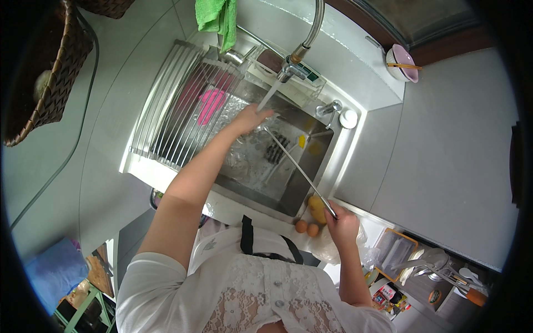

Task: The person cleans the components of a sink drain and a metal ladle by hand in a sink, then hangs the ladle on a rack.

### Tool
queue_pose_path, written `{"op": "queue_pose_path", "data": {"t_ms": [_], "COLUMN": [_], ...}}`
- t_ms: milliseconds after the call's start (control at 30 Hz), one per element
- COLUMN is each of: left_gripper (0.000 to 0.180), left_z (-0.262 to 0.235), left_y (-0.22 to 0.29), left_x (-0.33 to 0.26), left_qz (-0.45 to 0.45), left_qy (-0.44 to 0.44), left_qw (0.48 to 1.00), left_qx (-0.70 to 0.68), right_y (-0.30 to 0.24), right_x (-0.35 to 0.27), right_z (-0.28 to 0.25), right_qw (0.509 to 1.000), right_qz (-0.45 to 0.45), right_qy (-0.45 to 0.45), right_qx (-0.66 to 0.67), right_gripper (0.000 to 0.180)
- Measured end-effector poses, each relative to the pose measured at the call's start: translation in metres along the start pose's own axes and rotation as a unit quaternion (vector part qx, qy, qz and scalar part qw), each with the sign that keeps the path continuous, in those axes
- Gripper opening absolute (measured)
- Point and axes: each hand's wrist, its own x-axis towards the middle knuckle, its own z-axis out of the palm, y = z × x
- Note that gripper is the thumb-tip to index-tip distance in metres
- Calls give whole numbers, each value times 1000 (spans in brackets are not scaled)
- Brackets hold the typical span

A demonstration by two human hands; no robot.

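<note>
My right hand (343, 223) is closed around the handle end of a long, thin metal utensil (297, 164), which slants up and left over the sink (291, 191). Its far end lies beside my left hand (251, 118) and is too unclear to name. My left hand is under the running tap (288, 71), fingers stretched to the right, close to or touching that end. Water splashes below it. In the basin are a dark ridged thing (276, 151) and a small yellow piece (302, 141). A potato-like yellow item (317, 209) and brown eggs (301, 226) sit by my right hand.
A metal-bar drying rack (166, 114) covers the sink's left part, above a pink item (211, 105). A green cloth (216, 22) hangs behind. Bowls with chopsticks (401, 64) stand back right. A woven basket (64, 77) is far left; an open drawer (433, 283) holds utensils.
</note>
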Motion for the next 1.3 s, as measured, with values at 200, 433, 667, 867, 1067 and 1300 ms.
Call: {"op": "queue_pose_path", "data": {"t_ms": [200, 433, 667, 867, 1067, 1300], "left_gripper": [43, 24, 29, 34, 32, 32], "left_z": [4, 2, 25, 37, 23, 23], "left_y": [-39, -55, -42, -47, -8, -27], "left_x": [2, 10, 2, -6, -13, 4], "left_qz": [276, 308, 245, 206, 10, 9], "left_qy": [94, 42, 245, 270, 134, 96], "left_qw": [923, 919, 898, 868, 909, 882], "left_qx": [251, 243, 270, 362, 396, 461], "right_y": [-14, -30, -30, -42, -39, -43], "right_x": [9, 11, 5, 7, 5, 0], "right_z": [0, 5, 17, 17, 22, 23], "right_qw": [998, 998, 998, 996, 998, 999], "right_qz": [-34, -18, 35, 75, 35, 46], "right_qy": [27, 29, 22, 8, 39, -1], "right_qx": [-53, -49, 39, 52, 24, -24], "right_gripper": [24, 23, 26, 27, 27, 26]}}
